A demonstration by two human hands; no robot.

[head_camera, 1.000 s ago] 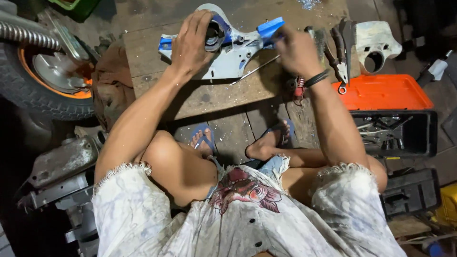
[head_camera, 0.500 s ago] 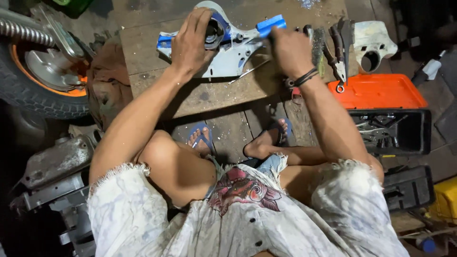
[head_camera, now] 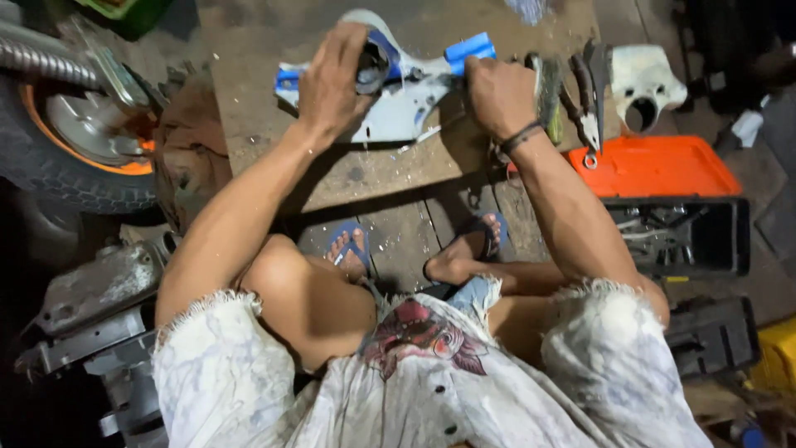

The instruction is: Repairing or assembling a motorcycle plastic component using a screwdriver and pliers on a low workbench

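Two hands work on a white and blue plastic part (head_camera: 398, 108) lying on a wooden board (head_camera: 274, 124) at twelve o'clock. The left hand (head_camera: 336, 83) presses down flat on it. The right hand (head_camera: 497, 95) is closed tight around a tool handle (head_camera: 470, 50). Pliers (head_camera: 584, 108) lie at two o'clock.

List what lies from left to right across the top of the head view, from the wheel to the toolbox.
Black tyre with orange rim → left hand on the white-and-blue plastic panel → right hand → metal pliers → white plastic housing → orange-lidded black toolbox.
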